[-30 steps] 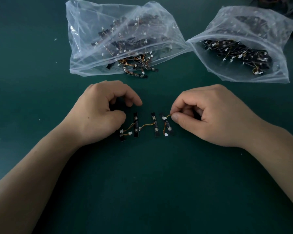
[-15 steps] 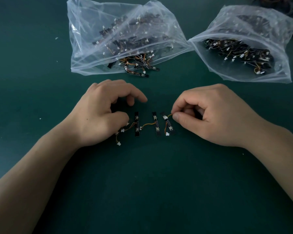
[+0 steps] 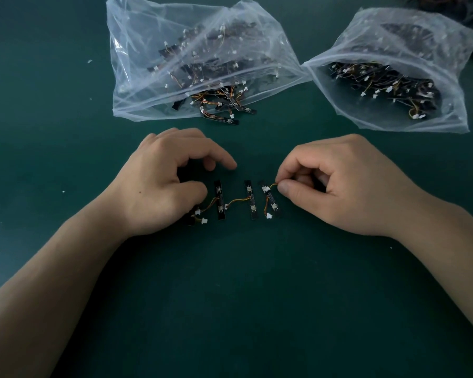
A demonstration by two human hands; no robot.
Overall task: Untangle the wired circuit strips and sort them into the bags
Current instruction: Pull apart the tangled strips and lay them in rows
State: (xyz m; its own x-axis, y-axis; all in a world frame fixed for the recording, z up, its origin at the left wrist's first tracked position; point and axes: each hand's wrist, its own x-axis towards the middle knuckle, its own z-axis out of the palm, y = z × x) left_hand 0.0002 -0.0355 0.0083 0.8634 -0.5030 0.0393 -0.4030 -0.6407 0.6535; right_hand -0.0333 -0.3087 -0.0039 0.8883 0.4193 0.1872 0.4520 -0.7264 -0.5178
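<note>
Pinches wire (image 3: 273,184) right of strip chain (image 3: 250,199) with right hand (image 3: 339,186); covers chain's left end with left hand (image 3: 159,186), grip unclear.

**A:** what's the chain of strips (image 3: 234,200) looking like rn?

**B:** four skinny black strips lying flat and roughly parallel, linked by orange-yellow wires with white plugs. The 9 o'clock one is half hidden and the 3 o'clock one's tilted.

**A:** and the bags?

**B:** both clear plastic, on their sides, mouths open toward 6. The left bag (image 3: 137,77) is at 11 o'clock from the chain with spilled strips (image 3: 224,107) poking out. The right bag (image 3: 448,64) is at 1 o'clock, pile all inside.
</note>
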